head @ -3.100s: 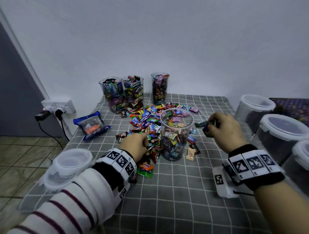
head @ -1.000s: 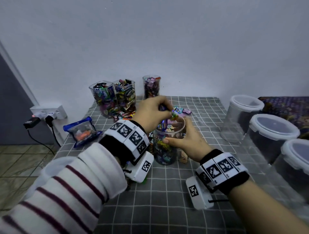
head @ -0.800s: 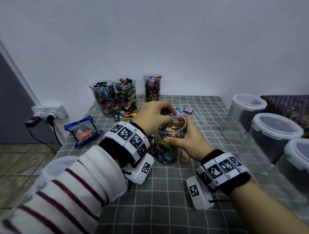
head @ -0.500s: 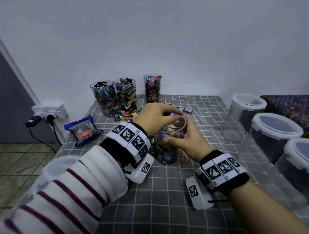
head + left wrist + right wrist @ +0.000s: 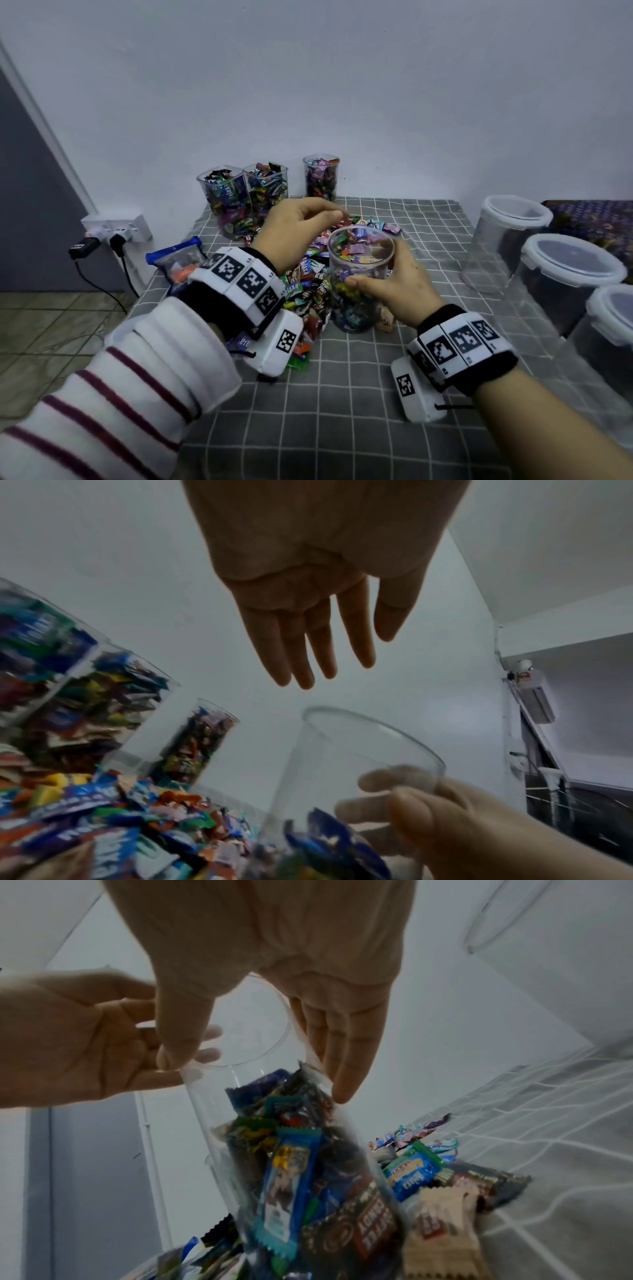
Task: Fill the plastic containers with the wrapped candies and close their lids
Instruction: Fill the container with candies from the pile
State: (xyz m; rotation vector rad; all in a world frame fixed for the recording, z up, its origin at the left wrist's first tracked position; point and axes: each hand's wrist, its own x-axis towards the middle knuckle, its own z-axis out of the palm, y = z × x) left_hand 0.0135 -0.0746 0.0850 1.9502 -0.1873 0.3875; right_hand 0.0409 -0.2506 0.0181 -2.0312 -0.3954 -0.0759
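Gripping one container (image 5: 356, 274), right hand (image 5: 397, 284); left hand (image 5: 294, 229) slack; three filled containers (image 5: 260, 195) behind.

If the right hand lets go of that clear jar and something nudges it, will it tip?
Probably not easily: the jar stands upright on the cloth, mostly full of candies, so weight sits low. It is tall and narrow, so a push near the rim might topple it. The right hand steadies it.

Several green and blue candy wrappers (image 5: 297, 287) in the loose pile on the desk read "relaxa". In the right wrist view, a dark wrapper (image 5: 369, 1229) inside the clear container (image 5: 240, 1096) reads "COFFEE CANDY".
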